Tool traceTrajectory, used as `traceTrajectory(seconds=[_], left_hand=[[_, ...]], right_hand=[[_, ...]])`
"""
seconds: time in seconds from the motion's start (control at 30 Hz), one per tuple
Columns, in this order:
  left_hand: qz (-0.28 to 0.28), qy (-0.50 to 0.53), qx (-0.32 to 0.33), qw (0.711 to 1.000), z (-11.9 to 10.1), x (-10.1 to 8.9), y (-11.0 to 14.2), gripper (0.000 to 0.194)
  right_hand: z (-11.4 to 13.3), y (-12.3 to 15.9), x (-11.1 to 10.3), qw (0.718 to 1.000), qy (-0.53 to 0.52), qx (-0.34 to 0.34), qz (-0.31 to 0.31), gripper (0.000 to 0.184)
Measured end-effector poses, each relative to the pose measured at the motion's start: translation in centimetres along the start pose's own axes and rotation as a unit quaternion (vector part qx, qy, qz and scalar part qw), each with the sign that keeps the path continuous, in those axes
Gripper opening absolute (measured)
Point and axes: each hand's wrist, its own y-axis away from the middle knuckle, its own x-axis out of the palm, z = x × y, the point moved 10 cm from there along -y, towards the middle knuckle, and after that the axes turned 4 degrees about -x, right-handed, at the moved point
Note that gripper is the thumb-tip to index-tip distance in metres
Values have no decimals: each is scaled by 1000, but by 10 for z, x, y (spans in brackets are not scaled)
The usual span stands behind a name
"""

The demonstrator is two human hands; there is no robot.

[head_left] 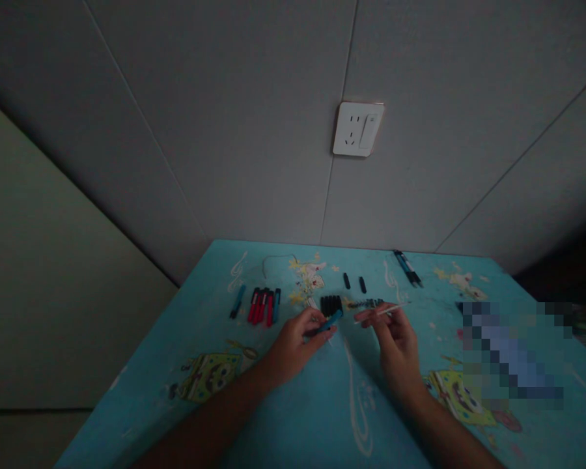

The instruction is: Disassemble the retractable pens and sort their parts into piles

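Note:
My left hand [293, 348] is closed around a blue pen barrel [334, 319], which tilts up to the right. A thin white stick like a pen refill [389, 310] is pinched in the fingers of my right hand [399, 345]. The two hands are apart, both over the table's middle. Just beyond my left fingers lies a row of several short black pieces like pen caps [331, 304]. Dark small parts [365, 303] lie behind my right fingertips, partly hidden and too small to make out.
Left of my hands lie several red pens with black ends [260, 306], a blue pen [277, 305] beside them and another blue one [238, 301]. Two black pieces [362, 284] and some dark pens [407, 268] lie farther back. A blurred-out object [512, 352] sits right, on the blue table [312, 417].

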Motion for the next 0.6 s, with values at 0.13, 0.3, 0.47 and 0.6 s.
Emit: traceTrajectory(seconds=[0.13,0.3,0.47,0.6], left_hand=[[-28,-77,65,995,-12,-4,2,17],[-38,-205,130,969,-17,-8,0,11],[-32,-255,152,954,-15,-12,-1,13],[-85,-305,157,936,-20,-35,-4,28]], right_hand=[[-14,11,22,997,36,31,68,18],[-5,24,55,987,85,5,134,25],[4,23,64,976,159,-41,144,13],[13,15,48,982,142,-82,98,15]])
